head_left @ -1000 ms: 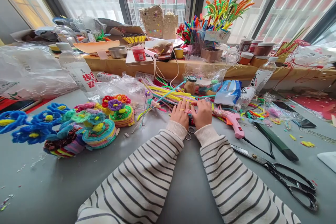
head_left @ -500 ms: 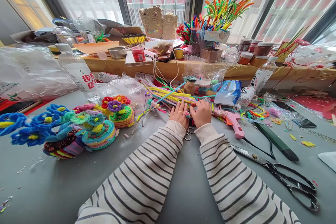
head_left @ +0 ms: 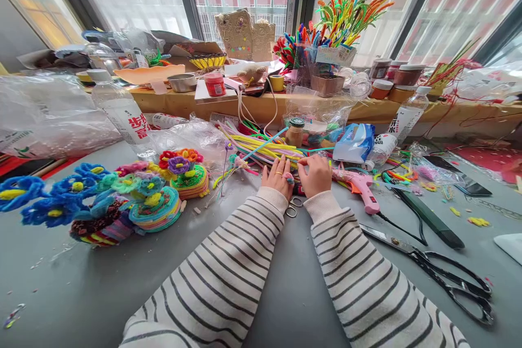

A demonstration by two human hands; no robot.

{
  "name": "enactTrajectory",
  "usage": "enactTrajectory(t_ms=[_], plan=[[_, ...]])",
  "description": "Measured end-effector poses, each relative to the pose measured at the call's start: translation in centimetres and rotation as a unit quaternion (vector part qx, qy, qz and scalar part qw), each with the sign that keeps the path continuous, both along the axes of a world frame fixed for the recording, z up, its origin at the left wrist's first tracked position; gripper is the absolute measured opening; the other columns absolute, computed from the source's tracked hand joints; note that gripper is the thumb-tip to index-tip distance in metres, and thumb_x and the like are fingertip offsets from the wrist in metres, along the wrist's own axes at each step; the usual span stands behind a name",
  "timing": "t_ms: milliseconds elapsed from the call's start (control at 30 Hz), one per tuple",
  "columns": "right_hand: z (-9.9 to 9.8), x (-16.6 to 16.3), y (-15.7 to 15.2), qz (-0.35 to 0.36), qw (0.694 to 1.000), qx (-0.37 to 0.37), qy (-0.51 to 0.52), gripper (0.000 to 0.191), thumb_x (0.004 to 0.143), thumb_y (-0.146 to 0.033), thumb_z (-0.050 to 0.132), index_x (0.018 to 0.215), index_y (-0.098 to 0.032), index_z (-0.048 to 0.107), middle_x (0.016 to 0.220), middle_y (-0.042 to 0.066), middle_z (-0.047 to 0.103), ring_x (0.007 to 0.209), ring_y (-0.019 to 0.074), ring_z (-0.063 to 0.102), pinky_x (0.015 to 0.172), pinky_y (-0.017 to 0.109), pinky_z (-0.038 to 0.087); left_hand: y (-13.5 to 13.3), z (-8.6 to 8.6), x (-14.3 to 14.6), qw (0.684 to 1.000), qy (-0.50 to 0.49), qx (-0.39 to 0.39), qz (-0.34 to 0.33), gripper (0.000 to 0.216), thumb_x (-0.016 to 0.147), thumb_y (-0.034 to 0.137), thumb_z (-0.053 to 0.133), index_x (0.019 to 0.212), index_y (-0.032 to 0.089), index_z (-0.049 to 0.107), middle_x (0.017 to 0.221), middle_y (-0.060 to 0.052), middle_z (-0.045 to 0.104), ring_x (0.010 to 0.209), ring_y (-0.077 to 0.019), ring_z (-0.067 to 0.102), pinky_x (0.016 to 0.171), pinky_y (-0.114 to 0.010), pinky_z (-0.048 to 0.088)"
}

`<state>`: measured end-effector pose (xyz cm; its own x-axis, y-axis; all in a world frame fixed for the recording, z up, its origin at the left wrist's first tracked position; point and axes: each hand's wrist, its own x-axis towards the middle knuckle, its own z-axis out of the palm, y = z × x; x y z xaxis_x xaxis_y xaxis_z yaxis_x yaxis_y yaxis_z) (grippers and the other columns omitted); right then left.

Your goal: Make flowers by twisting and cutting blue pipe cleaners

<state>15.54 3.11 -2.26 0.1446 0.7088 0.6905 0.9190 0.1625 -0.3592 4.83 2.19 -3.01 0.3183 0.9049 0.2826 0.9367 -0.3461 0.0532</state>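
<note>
My left hand point(head_left: 277, 175) and my right hand point(head_left: 315, 174) lie side by side on the grey table point(head_left: 122, 283), at the near edge of a heap of coloured pipe cleaners point(head_left: 261, 147). Between thumb and fingers the left hand pinches a small pink and blue pipe-cleaner piece point(head_left: 289, 178). My right hand's fingers are curled and pinch the end of a pipe cleaner near the heap. Small scissors point(head_left: 292, 207) lie just below the wrists, partly hidden by my hands.
Finished pipe-cleaner flowers and coasters point(head_left: 155, 201) sit at the left. To the right of my hands lie a pink glue gun point(head_left: 361, 187) and big black scissors point(head_left: 440, 272). Water bottles point(head_left: 120, 111), jars and a pot of pipe cleaners point(head_left: 338, 22) crowd the wooden sill.
Both hands have crept slightly away from me toward the heap, still working the small piece; the view has shifted a little.
</note>
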Motion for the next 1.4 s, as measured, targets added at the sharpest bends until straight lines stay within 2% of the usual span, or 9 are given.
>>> enactTrajectory(t_ms=[267, 500, 600, 733, 867, 1000, 1167, 1300, 1400], plan=[[-0.9, 1.9, -0.3, 0.026, 0.998, 0.059, 0.015, 0.012, 0.07, -0.023, 0.047, 0.066, -0.017, 0.057, 0.067, 0.005, 0.055, 0.067, 0.0177, 0.043, 0.064, 0.03, 0.033, -0.1, 0.4, -0.1, 1.0, -0.01, -0.001, -0.007, 0.059, 0.069, 0.03, 0.031, 0.124, 0.01, 0.02, 0.132, -0.004, 0.014, 0.12, -0.0171, 0.014, 0.095, -0.042, 0.016], [-0.1, 4.0, -2.7, 0.023, 0.993, 0.102, 0.056, 0.013, 0.07, -0.024, 0.047, 0.066, -0.016, 0.056, 0.066, 0.005, 0.054, 0.06, 0.0152, 0.044, 0.059, 0.028, 0.037, 0.0, 0.2, -0.1, 1.0, -0.008, -0.006, -0.012, 0.059, 0.07, 0.029, 0.03, 0.124, 0.009, 0.019, 0.132, -0.004, 0.014, 0.12, -0.0182, 0.013, 0.095, -0.043, 0.015], [0.1, 4.1, -2.9, 0.028, 0.993, 0.085, 0.072, 0.014, 0.07, -0.027, 0.047, 0.07, -0.016, 0.056, 0.069, 0.005, 0.055, 0.06, 0.0151, 0.045, 0.06, 0.029, 0.038, 0.0, 0.2, -0.2, 1.0, -0.009, -0.007, -0.015, 0.058, 0.07, 0.029, 0.029, 0.123, 0.008, 0.019, 0.132, -0.005, 0.014, 0.12, -0.0187, 0.014, 0.094, -0.044, 0.016], [0.1, 2.4, -1.9, 0.085, 0.99, 0.021, 0.107, 0.024, 0.069, -0.031, 0.047, 0.086, -0.015, 0.055, 0.072, 0.006, 0.056, 0.059, 0.015, 0.05, 0.059, 0.029, 0.041, 0.0, 0.1, -0.1, 1.0, -0.01, -0.003, -0.009, 0.059, 0.069, 0.028, 0.031, 0.123, 0.009, 0.02, 0.132, -0.005, 0.014, 0.12, -0.0183, 0.014, 0.095, -0.043, 0.015], [0.2, 0.6, -0.9, 0.117, 0.966, -0.068, 0.222, 0.018, 0.069, -0.029, 0.045, 0.073, -0.016, 0.058, 0.061, 0.003, 0.06, 0.049, 0.0135, 0.055, 0.056, 0.027, 0.043, 0.0, 0.3, -0.1, 1.0, -0.008, -0.007, -0.005, 0.058, 0.069, 0.028, 0.031, 0.123, 0.009, 0.021, 0.132, -0.004, 0.014, 0.119, -0.0181, 0.015, 0.095, -0.043, 0.016], [0.4, 0.7, -0.8, 0.105, 0.953, -0.09, 0.269, 0.015, 0.067, -0.028, 0.048, 0.063, -0.016, 0.056, 0.055, 0.002, 0.06, 0.047, 0.0147, 0.057, 0.057, 0.028, 0.044, 0.1, 0.2, -0.1, 1.0, -0.003, -0.01, -0.001, 0.057, 0.07, 0.029, 0.029, 0.123, 0.01, 0.02, 0.132, -0.003, 0.014, 0.12, -0.0183, 0.014, 0.094, -0.044, 0.016], [0.6, 2.8, -2.0, 0.041, 0.946, -0.021, 0.321, 0.02, 0.067, -0.033, 0.049, 0.065, -0.014, 0.055, 0.055, 0.003, 0.059, 0.046, 0.0145, 0.056, 0.05, 0.027, 0.044, 0.3, -0.2, -0.3, 1.0, -0.002, 0.005, -0.01, 0.058, 0.071, 0.03, 0.027, 0.124, 0.011, 0.017, 0.132, -0.004, 0.015, 0.119, -0.0186, 0.014, 0.093, -0.046, 0.017], [1.1, 5.2, -2.8, 0.023, 0.9, 0.025, 0.434, 0.025, 0.063, -0.038, 0.052, 0.068, -0.014, 0.054, 0.055, 0.001, 0.057, 0.046, 0.0126, 0.054, 0.049, 0.026, 0.045, 0.3, -0.2, -0.3, 1.0, 0.001, 0.0, -0.01, 0.059, 0.07, 0.031, 0.029, 0.124, 0.01, 0.018, 0.132, -0.004, 0.016, 0.12, -0.0191, 0.014, 0.093, -0.045, 0.017], [2.2, 6.6, -3.3, 0.01, 0.856, 0.113, 0.504, 0.023, 0.06, -0.036, 0.057, 0.067, -0.015, 0.053, 0.052, -0.003, 0.054, 0.042, 0.008, 0.05, 0.043, 0.02, 0.043, 0.1, 0.0, -0.1, 1.0, -0.001, -0.001, -0.002, 0.058, 0.07, 0.029, 0.029, 0.124, 0.011, 0.019, 0.132, -0.004, 0.017, 0.119, -0.0189, 0.015, 0.094, -0.045, 0.017]])
